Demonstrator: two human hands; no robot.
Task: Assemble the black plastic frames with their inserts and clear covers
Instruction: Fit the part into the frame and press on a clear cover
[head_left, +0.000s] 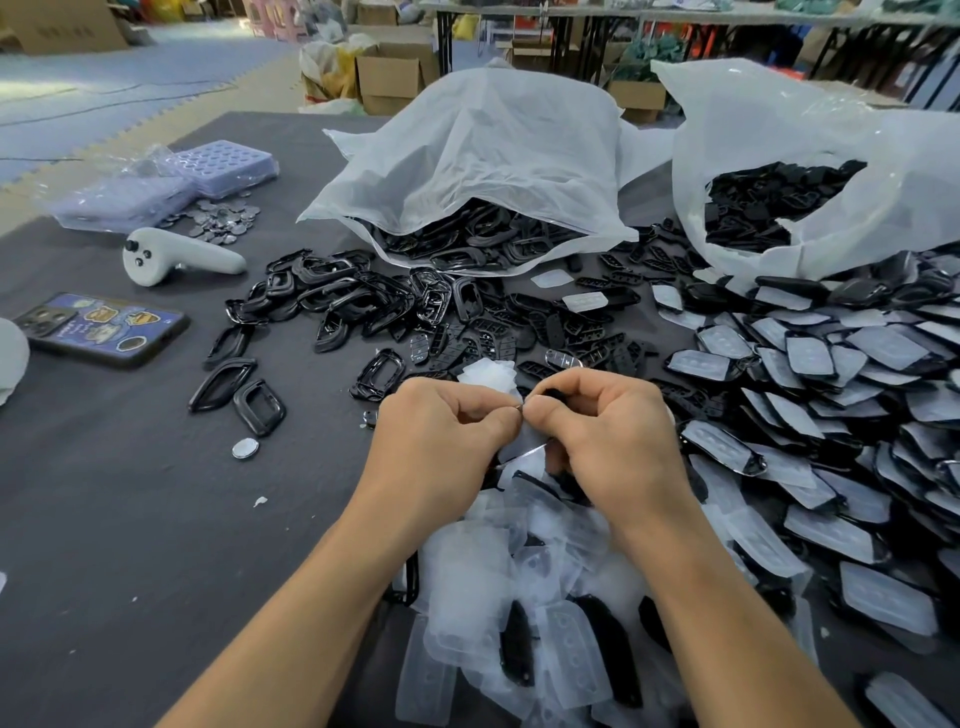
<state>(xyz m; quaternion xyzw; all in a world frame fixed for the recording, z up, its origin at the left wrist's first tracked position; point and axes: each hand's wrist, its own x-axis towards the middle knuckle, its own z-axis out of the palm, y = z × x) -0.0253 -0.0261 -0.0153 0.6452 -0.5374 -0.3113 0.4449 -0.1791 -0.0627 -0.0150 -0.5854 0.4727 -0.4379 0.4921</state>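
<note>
My left hand (447, 431) and my right hand (602, 431) meet at the middle of the table, fingers curled, pinching one small piece between them. The piece (524, 441) looks like a black frame with a clear cover, mostly hidden by my fingers. Loose black frames (343, 306) lie scattered ahead and to the left. Black button inserts (576, 332) lie just beyond my hands. Clear covers (519, 571) are heaped below my wrists. Assembled pieces with clear covers (831, 415) are stacked in rows at the right.
Two white plastic bags (488, 156) (779, 135) of black parts stand at the back. At the left lie a phone (104, 327), a white controller (171, 254), coin cells (223, 221) and purple trays (223, 163). One coin cell (245, 448) lies alone.
</note>
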